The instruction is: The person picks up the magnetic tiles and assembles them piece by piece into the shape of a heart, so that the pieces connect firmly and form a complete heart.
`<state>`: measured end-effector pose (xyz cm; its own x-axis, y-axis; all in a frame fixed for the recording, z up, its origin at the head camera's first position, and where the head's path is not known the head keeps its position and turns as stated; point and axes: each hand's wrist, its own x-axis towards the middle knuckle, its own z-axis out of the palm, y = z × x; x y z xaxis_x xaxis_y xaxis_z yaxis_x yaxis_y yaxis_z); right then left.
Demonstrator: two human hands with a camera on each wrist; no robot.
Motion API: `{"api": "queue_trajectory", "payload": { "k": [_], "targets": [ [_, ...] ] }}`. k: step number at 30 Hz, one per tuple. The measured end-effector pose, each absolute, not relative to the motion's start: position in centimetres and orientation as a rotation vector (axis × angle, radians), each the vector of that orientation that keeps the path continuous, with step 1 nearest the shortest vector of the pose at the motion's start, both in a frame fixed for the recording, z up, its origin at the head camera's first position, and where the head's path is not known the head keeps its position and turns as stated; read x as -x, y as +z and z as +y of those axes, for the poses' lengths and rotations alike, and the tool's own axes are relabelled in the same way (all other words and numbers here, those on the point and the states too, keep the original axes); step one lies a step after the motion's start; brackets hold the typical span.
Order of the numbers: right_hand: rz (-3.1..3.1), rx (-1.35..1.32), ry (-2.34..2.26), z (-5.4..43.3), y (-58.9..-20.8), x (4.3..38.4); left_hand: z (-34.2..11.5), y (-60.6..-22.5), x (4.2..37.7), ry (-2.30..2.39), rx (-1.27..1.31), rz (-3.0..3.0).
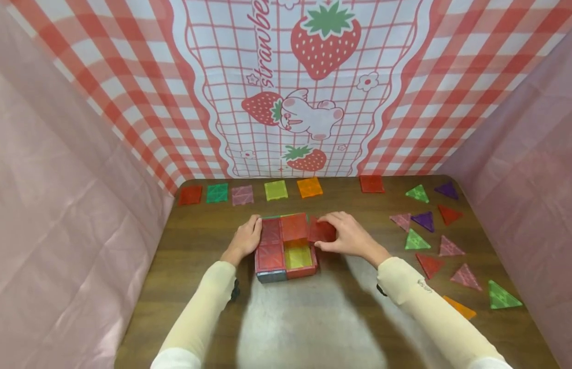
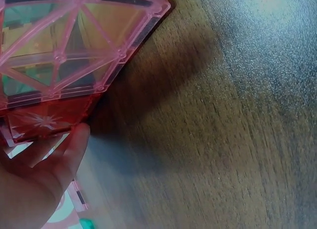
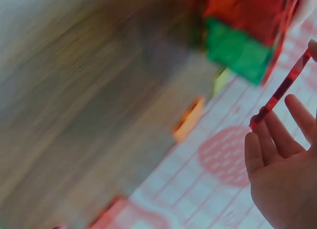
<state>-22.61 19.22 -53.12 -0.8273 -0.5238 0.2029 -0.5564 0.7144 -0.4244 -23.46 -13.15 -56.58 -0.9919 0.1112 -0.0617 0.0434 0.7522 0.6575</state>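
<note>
A low box built of magnetic tiles (image 1: 270,256) stands on the table, with red squares on top and pink, red and bluish sides. Its front right cell has no top, and a yellow tile (image 1: 298,257) shows inside. My left hand (image 1: 243,239) rests against the box's left side; in the left wrist view its fingertips touch a red side tile (image 2: 47,121). Just right of the box, my right hand (image 1: 348,234) pinches a red square magnetic tile (image 1: 324,231) between thumb and fingers. The right wrist view shows that tile almost edge-on.
Along the table's back edge lie loose square tiles, among them a green (image 1: 217,193), a yellow-green (image 1: 276,190), an orange (image 1: 310,187) and a red one (image 1: 371,184). Several triangle tiles (image 1: 417,240) are spread over the right side. Cloth hangs behind and at both sides.
</note>
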Motion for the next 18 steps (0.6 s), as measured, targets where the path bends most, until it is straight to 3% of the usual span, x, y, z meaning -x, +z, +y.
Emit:
{"api": "queue_trajectory", "payload": {
  "k": [8,18],
  "targets": [
    [-2.643,-1.246,0.621,14.9,-53.5,20.8,-13.0,-56.4,23.3,1.082,-0.111,2.835],
    [-2.549,-1.318,0.617,13.7,-54.6,19.8,-13.0,-56.3,23.3,1.073,-0.104,2.840]
  ]
}}
